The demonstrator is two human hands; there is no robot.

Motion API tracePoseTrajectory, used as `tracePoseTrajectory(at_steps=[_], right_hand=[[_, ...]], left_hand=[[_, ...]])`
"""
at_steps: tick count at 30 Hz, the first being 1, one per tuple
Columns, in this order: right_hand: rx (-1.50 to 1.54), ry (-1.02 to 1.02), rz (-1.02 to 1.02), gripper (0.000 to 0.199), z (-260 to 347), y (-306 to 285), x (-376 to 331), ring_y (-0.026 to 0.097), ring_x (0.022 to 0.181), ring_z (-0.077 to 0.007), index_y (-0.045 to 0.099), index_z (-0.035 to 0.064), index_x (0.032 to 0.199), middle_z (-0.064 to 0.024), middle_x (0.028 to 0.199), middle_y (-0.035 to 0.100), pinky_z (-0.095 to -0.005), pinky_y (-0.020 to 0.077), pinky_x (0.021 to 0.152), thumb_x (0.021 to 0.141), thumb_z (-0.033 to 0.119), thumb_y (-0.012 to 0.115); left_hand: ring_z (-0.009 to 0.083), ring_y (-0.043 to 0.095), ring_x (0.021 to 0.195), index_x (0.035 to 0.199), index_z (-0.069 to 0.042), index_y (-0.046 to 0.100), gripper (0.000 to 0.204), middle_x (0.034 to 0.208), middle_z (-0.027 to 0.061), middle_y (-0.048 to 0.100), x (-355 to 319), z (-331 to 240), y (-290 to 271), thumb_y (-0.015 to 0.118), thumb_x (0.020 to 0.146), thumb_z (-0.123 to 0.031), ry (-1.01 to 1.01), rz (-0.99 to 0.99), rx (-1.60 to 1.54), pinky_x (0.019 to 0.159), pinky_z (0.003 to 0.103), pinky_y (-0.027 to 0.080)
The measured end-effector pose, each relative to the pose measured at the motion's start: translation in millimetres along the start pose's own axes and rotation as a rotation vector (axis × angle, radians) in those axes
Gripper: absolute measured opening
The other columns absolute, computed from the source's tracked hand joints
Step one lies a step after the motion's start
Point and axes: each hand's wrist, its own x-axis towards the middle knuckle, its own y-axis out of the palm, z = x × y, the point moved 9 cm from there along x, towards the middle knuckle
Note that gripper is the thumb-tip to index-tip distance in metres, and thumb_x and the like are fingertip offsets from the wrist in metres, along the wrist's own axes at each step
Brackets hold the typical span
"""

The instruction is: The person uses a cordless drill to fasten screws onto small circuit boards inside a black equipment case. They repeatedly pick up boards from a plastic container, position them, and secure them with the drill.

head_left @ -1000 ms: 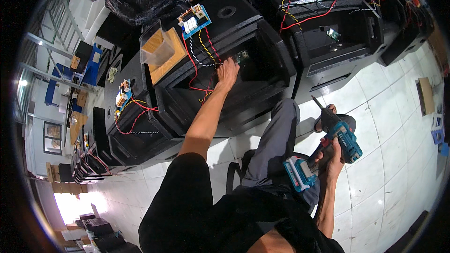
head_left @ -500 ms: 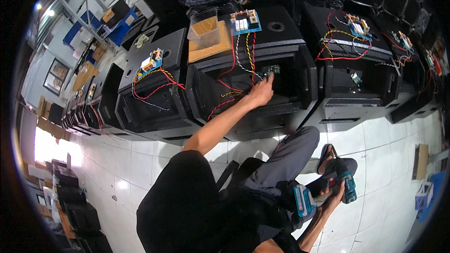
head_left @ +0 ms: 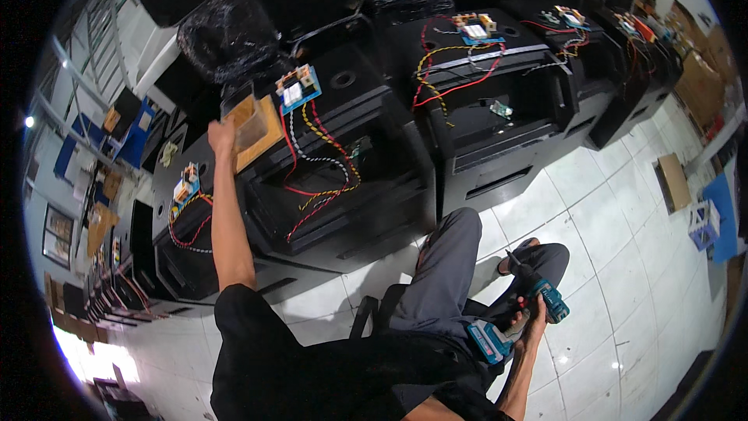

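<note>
I have the left hand (head_left: 222, 137) at the left rim of the clear tub (head_left: 250, 131); I can't tell whether its fingers grip. The tub sits on a wooden board (head_left: 273, 119) along the left edge of the black cabinet (head_left: 340, 103)'s top. It looks light, thin and slick; I'd pinch the rim. Farther right, the right hand (head_left: 534, 329) wraps the drill (head_left: 552, 302)'s handle: likely rigid, heavy, best held there.
</note>
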Motion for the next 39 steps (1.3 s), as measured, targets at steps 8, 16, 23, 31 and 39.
tracePoseTrajectory(at_steps=[8,16,23,31,39], right_hand=[[0.065,-0.026,-0.074,0.032,16.9,-23.3,2.7,0.053,0.047,-0.0120,0.056,0.0124,0.100,-0.0068,0.082,0.067,-0.0259,0.0447,0.039,0.089,0.042,0.063],[0.096,-0.006,-0.051,0.033,14.0,-32.0,13.8,0.053,0.048,-0.0119,0.057,0.0118,0.100,-0.0054,0.082,0.067,-0.0261,0.0451,0.039,0.089,0.043,0.063],[0.070,0.028,-0.051,0.038,15.8,-32.6,19.1,0.052,0.048,-0.0120,0.058,0.0088,0.100,-0.0051,0.082,0.067,-0.0268,0.0445,0.040,0.089,0.044,0.063],[0.178,0.037,-0.069,0.035,18.6,-41.8,17.1,0.052,0.048,-0.0126,0.056,0.0079,0.096,-0.0057,0.082,0.066,-0.0281,0.0443,0.040,0.091,0.043,0.061],[0.321,0.105,-0.084,0.038,7.8,-66.7,14.2,0.051,0.046,-0.0134,0.055,0.0070,0.100,-0.0064,0.083,0.066,-0.0282,0.0426,0.039,0.093,0.044,0.057]], left_hand=[[0.0386,0.069,0.077,0.084,0.010,0.064,0.016,0.086,0.0208,0.065,-8.8,23.7,68.5,0.057,0.077,-0.002,-0.500,0.414,-0.672,0.066,0.056,0.057],[0.0239,0.065,0.061,0.076,0.009,0.063,0.017,0.072,0.0157,0.063,-1.7,-17.6,-32.4,0.057,0.081,-0.006,-0.264,0.167,-0.382,0.047,0.042,0.050],[0.0175,0.059,0.057,0.074,0.005,0.067,0.015,0.067,0.0084,0.062,-1.1,-125.8,-107.2,0.060,0.081,-0.006,0.127,0.189,-0.465,0.051,0.033,0.046],[0.0319,0.068,0.063,0.078,0.012,0.063,0.006,0.075,0.0180,0.063,-74.8,-320.7,24.4,0.060,0.074,0.008,-0.078,0.616,-0.997,0.054,0.046,0.058],[0.0341,0.068,0.097,0.102,0.010,0.066,0.026,0.109,0.0232,0.067,-97.2,-437.3,183.4,0.061,0.083,-0.007,-0.237,0.356,-0.619,0.079,0.043,0.058]])
